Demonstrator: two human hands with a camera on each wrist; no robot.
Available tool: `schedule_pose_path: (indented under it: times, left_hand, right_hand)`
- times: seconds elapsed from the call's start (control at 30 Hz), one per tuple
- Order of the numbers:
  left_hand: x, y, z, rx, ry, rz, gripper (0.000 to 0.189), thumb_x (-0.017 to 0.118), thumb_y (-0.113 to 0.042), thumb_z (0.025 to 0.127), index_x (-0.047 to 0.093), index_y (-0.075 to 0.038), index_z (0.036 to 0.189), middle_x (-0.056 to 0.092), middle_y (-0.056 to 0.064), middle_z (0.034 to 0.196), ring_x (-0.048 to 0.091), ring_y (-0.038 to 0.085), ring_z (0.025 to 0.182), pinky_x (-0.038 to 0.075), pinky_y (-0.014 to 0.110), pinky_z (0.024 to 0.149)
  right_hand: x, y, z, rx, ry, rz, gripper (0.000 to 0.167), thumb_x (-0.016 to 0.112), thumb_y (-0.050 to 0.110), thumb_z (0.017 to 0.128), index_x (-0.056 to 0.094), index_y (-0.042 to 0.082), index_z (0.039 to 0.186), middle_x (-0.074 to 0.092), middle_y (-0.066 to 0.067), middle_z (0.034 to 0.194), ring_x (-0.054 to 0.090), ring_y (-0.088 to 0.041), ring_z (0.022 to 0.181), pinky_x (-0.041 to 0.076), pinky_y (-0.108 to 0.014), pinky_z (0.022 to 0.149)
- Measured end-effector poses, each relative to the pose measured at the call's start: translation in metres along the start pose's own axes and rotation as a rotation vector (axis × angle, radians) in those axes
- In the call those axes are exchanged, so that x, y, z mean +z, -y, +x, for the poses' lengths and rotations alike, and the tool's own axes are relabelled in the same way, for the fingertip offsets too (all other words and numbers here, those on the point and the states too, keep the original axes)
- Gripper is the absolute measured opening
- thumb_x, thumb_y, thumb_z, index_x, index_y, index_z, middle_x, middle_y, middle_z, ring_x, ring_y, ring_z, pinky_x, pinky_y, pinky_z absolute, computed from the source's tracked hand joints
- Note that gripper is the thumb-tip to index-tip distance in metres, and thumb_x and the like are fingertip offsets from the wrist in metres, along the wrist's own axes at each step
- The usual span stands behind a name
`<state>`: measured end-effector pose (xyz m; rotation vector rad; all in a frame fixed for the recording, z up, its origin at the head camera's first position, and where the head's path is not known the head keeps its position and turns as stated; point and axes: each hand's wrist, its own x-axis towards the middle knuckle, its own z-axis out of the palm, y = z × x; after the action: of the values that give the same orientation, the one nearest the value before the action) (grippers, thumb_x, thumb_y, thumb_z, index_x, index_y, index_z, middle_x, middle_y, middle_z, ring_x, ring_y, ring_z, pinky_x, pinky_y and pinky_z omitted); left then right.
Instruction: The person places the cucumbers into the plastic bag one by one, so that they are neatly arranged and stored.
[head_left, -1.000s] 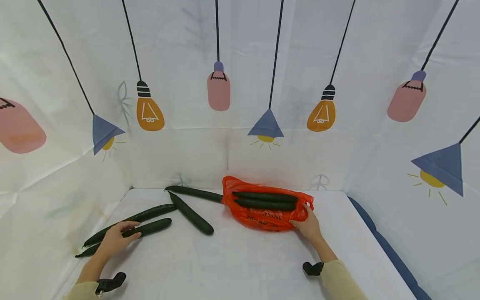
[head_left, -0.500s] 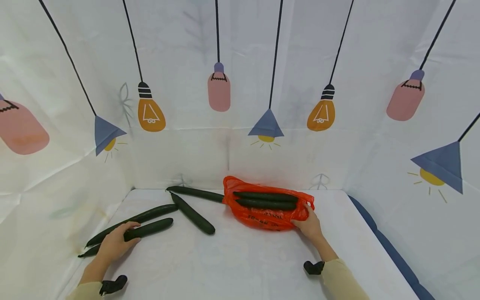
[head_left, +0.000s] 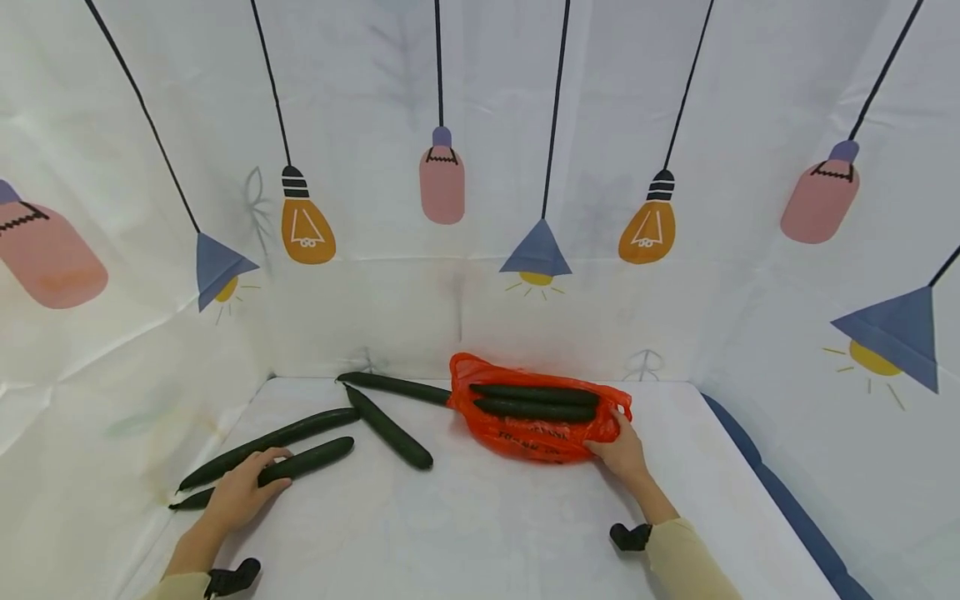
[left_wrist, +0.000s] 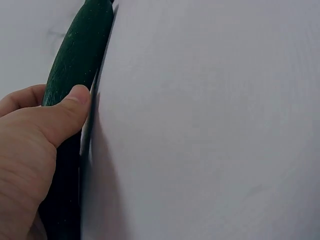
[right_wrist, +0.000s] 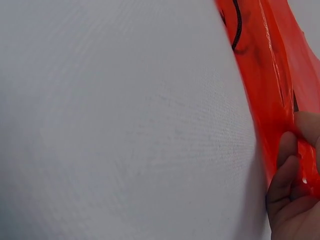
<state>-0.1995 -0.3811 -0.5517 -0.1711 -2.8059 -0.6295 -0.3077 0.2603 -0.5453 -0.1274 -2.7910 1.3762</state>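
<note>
My left hand point(head_left: 243, 490) grips a long dark green cucumber point(head_left: 318, 456) near its middle, at the left of the white table. In the left wrist view, the thumb presses one side of that cucumber point(left_wrist: 80, 55) and the fingers go round behind it. My right hand point(head_left: 622, 452) pinches the right end of a red plastic bag point(head_left: 502, 433). Two cucumbers lie side by side in the bag's opening, an upper one point(head_left: 536, 394) and a lower one point(head_left: 534, 409). Up close in the right wrist view, thumb and curled fingers hold the bag's red film point(right_wrist: 267, 75).
Just behind the gripped cucumber lies another cucumber point(head_left: 270, 446). One more cucumber point(head_left: 388, 427) slants toward the table's middle. Along the back, a further cucumber point(head_left: 397, 386) reaches the bag's left edge. White cloth walls point(head_left: 375, 308) printed with lamps enclose the white table point(head_left: 465, 533).
My left fingers have come round the cucumber, and it has shifted slightly right along with the hand. The right hand and the bag keep their place.
</note>
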Motion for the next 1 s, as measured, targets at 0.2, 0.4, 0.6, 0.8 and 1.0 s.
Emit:
schedule_pose_path:
  times: [0.2, 0.4, 0.6, 0.8, 1.0]
  left_hand:
    - [0.003, -0.01, 0.005, 0.039, -0.001, -0.01, 0.042, 0.078, -0.026, 0.083, 0.061, -0.02, 0.121, 0.061, 0.005, 0.101, 0.062, 0.029, 0.084, 0.047, 0.046, 0.064]
    - [0.012, -0.026, 0.016, 0.117, -0.028, -0.042, 0.04, 0.078, -0.022, 0.083, 0.062, -0.017, 0.12, 0.061, 0.004, 0.101, 0.062, 0.028, 0.085, 0.048, 0.048, 0.068]
    - [0.021, -0.042, 0.023, 0.189, -0.094, -0.068, 0.042, 0.08, -0.016, 0.081, 0.063, -0.017, 0.12, 0.062, 0.004, 0.103, 0.062, 0.03, 0.091, 0.048, 0.051, 0.075]
    - [0.019, -0.063, 0.032, 0.185, -0.102, -0.104, 0.041, 0.079, -0.012, 0.081, 0.064, -0.017, 0.119, 0.061, 0.005, 0.105, 0.061, 0.029, 0.094, 0.048, 0.052, 0.078]
    - [0.017, -0.085, 0.042, 0.238, -0.12, -0.12, 0.042, 0.078, -0.015, 0.083, 0.064, -0.015, 0.122, 0.062, 0.004, 0.11, 0.061, 0.027, 0.094, 0.047, 0.051, 0.077]
  right_hand:
    - [0.002, -0.004, -0.001, 0.011, 0.001, 0.025, 0.086, 0.075, 0.019, 0.085, 0.023, -0.003, 0.149, 0.031, -0.03, 0.148, 0.029, -0.047, 0.133, 0.03, -0.061, 0.103]
    - [0.002, -0.005, 0.001, 0.019, -0.011, 0.025, 0.085, 0.075, 0.02, 0.085, 0.023, -0.002, 0.149, 0.03, -0.029, 0.148, 0.028, -0.047, 0.134, 0.029, -0.061, 0.104]
    - [0.001, -0.001, 0.001, 0.024, -0.015, 0.023, 0.085, 0.075, 0.02, 0.086, 0.023, -0.002, 0.149, 0.03, -0.028, 0.149, 0.028, -0.046, 0.135, 0.03, -0.06, 0.104]
    - [0.0, 0.003, 0.0, 0.015, -0.015, 0.011, 0.084, 0.074, 0.02, 0.086, 0.023, -0.003, 0.149, 0.031, -0.029, 0.148, 0.029, -0.046, 0.134, 0.029, -0.06, 0.104]
    - [0.001, 0.0, 0.001, 0.019, -0.011, -0.01, 0.085, 0.075, 0.021, 0.086, 0.024, -0.003, 0.149, 0.031, -0.029, 0.148, 0.028, -0.047, 0.134, 0.029, -0.061, 0.104]
